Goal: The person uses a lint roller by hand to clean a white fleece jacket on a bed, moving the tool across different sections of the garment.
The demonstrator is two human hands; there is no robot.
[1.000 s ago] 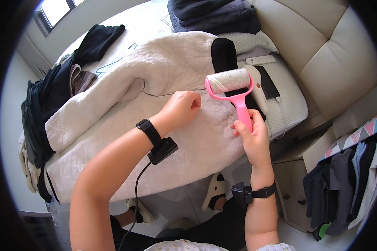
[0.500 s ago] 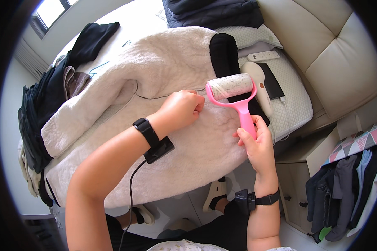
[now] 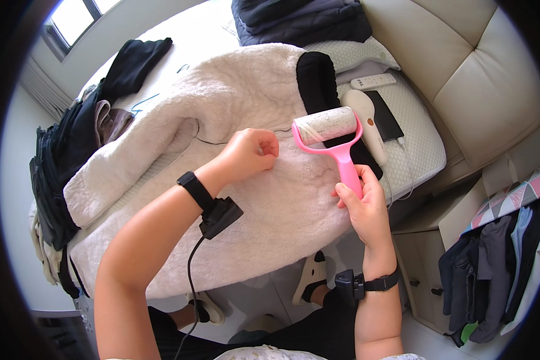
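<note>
A lint roller (image 3: 349, 171) with a pink handle and a white sticky cylinder flecked with dark lint is gripped by the handle in my right hand (image 3: 366, 201). Its cylinder is raised over the right part of a cream fleece garment (image 3: 252, 222) with a black band (image 3: 318, 81) at its far right. Left of the roller, my left hand (image 3: 252, 153) hovers over the fleece, apart from the cylinder. Its fingers are curled in toward the thumb; whatever they might hold is too small to see. A thin dark seam line runs across the garment behind this hand.
Past the garment's right edge, a white handheld device (image 3: 369, 126), a black flat device (image 3: 385, 114) with a cable and a white remote (image 3: 373, 81) lie on the bed. Dark clothes (image 3: 54, 180) are heaped at left, folded ones (image 3: 300, 24) at the back. A box of clothes (image 3: 486, 264) stands lower right.
My left hand has drawn a little left, away from the roller, and turned so its curled fingers show. The lint roller and my right hand have barely shifted.
</note>
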